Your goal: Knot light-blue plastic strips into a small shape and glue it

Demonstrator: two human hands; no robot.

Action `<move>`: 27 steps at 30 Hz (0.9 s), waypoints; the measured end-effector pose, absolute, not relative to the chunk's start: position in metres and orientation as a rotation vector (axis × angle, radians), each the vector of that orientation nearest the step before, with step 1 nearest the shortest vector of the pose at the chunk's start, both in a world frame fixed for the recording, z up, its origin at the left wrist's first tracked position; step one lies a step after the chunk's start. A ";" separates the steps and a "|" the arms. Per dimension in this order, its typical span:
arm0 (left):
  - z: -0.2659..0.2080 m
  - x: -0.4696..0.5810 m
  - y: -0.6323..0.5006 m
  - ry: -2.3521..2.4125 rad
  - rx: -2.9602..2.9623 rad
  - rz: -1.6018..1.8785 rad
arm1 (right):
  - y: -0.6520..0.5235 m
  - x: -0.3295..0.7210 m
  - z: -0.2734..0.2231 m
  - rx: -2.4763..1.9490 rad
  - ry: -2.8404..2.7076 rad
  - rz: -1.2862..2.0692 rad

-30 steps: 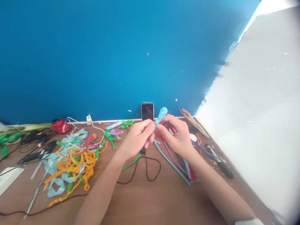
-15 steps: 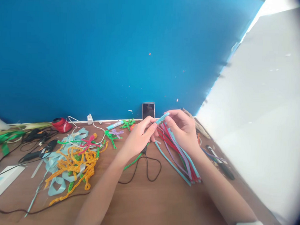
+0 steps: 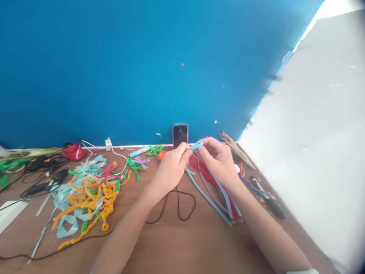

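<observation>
A light blue pipe cleaner (image 3: 195, 145), folded into a narrow loop, is held between my two hands above the table. My left hand (image 3: 173, 162) pinches it between thumb and fingers. At its other end, the thumb and forefinger of my right hand (image 3: 218, 157) close on the loop. Beneath and beside my right hand lies a bundle of pipe cleaners (image 3: 209, 178) in red, purple, green and blue, partly hidden by that hand and forearm. One blue strand (image 3: 206, 197) lies apart at the bundle's left side.
A phone (image 3: 180, 136) leans on the blue wall. Left of my hands lie tangled orange pipe cleaners (image 3: 92, 197), light blue ribbon (image 3: 68, 225), a black glue gun (image 3: 46, 184) and a white power strip (image 3: 6, 218). A black marker (image 3: 267, 198) lies at right; a cable (image 3: 179, 219) loops in front.
The tip of the blue pipe cleaner has become a rounder, shorter-looking loop. My right hand has shifted slightly left and down, its fingers nearer my left hand.
</observation>
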State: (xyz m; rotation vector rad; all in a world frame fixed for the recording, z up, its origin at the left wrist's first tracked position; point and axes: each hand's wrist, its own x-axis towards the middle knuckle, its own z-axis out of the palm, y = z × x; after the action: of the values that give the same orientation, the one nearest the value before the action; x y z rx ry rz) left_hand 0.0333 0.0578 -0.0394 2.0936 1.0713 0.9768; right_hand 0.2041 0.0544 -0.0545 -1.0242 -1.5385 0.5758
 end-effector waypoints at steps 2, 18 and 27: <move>-0.040 0.033 0.058 1.100 2.143 1.017 | 0.053 0.203 -0.053 -1.034 -1.544 0.609; -0.039 0.031 0.056 1.015 2.127 1.099 | 0.051 0.210 -0.047 -0.951 -1.623 0.706; -0.040 0.031 0.056 0.998 1.946 1.092 | 0.052 0.212 -0.048 -0.959 -1.613 0.608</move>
State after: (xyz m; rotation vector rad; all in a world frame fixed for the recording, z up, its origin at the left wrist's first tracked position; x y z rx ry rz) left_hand 0.0310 0.0563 -0.0398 1.9462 0.9977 1.0918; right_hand 0.2121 0.0522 -0.0480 -0.9593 -1.6128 0.6075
